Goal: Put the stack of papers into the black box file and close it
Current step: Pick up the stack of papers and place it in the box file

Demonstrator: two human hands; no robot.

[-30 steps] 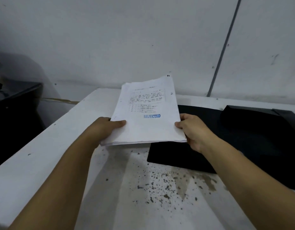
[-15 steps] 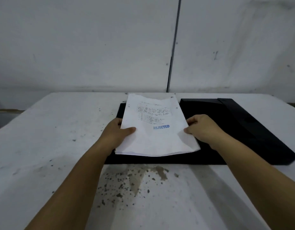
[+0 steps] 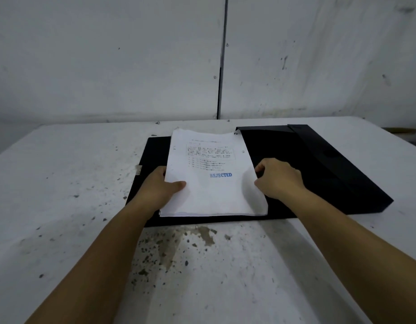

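A white stack of papers (image 3: 211,183) with printed text and a blue "REJECTED" stamp lies over the flat left half of the open black box file (image 3: 319,169). The file's deeper right half with its raised wall lies to the right of the papers. My left hand (image 3: 160,188) grips the stack's left edge, thumb on top. My right hand (image 3: 277,178) holds the right edge with curled fingers. Whether the stack rests fully on the file or hovers just above it is unclear.
The file lies on a white, stained table (image 3: 62,206) with dark specks near its front. A grey panelled wall (image 3: 132,54) with a vertical seam stands right behind the table. A small metal clasp (image 3: 138,170) sticks out at the file's left edge.
The stack has travelled right and down from above the bare table to over the file's left half. The view has swung to centre on the file. Both hands kept their hold.
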